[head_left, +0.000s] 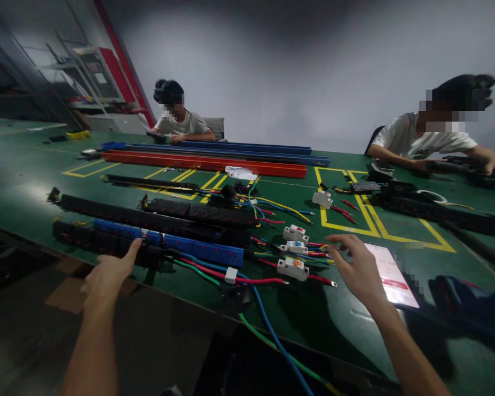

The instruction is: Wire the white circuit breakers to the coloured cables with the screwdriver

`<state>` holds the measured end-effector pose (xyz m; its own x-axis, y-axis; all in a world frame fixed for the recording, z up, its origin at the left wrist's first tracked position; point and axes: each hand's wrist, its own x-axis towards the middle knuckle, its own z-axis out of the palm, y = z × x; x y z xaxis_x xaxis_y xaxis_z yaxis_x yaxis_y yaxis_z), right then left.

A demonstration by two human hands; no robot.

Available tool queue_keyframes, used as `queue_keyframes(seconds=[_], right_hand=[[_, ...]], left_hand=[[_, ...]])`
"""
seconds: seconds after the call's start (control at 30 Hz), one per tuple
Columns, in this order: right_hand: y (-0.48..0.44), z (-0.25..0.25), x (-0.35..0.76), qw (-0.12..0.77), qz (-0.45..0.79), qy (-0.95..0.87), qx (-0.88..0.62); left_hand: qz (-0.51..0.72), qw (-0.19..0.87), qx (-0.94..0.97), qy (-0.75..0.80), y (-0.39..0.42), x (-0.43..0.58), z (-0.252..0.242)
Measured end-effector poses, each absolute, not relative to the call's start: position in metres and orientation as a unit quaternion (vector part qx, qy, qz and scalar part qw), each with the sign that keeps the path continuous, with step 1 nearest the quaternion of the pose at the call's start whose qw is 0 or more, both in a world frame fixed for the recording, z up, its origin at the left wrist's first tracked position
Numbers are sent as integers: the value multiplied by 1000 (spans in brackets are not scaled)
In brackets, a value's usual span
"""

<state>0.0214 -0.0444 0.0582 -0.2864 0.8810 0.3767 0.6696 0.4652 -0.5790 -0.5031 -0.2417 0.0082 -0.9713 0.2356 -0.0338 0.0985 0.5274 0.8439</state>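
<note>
- Lying lengthwise near the front edge of the tabletop [28, 165], the blue socket strip [206, 251] had its long axis running from the left hand [108, 270] toward the right hand [357, 267].
- The left hand was on the near side of the blue socket strip, at the black socket strip [82, 235] lying just in front of it; the thumb stuck out and the fingers were partly hidden, so I could not tell whether they gripped anything.
- The right hand was well past the wired end of the blue socket strip, loosely spread and grasping nothing.
- Three white breakers [292, 269] lay between that end of the blue socket strip and the right hand, their red leads [320, 279] pointing toward this hand, which was the nearer one to them; the left hand was nearer to both strips.
- Coloured wires [202, 266] ran along the near side of the blue socket strip and past its end, a white block [231, 275] among them.
- Farther from the blue socket strip than the breakers lay a lit phone [390, 272], beside the right hand.
- Behind the blue socket strip lay an orange channel [198, 163], with two co-workers [185, 126] farther back.
</note>
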Motion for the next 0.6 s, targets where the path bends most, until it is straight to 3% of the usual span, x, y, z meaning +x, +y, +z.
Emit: queue_keyframes(seconds=[0.13,0.27,0.33,0.4,0.47,0.6], right_hand=[[-6,63,8,264,228,-802,-485],[29,64,4,205,283,-821,-451],[41,61,9,202,283,-821,-453],[45,57,15,200,275,-823,-455],[42,51,19,188,269,-832,-448],[31,39,17,156,252,-850,-436]], left_hand=[[334,-39,64,939,-241,-492,15],[343,-204,150,904,-227,-464,39],[375,-231,241,865,-210,-440,56],[409,-196,364,813,-186,-412,71],[413,-98,505,752,-155,-381,83],[280,68,734,614,-84,-327,86]])
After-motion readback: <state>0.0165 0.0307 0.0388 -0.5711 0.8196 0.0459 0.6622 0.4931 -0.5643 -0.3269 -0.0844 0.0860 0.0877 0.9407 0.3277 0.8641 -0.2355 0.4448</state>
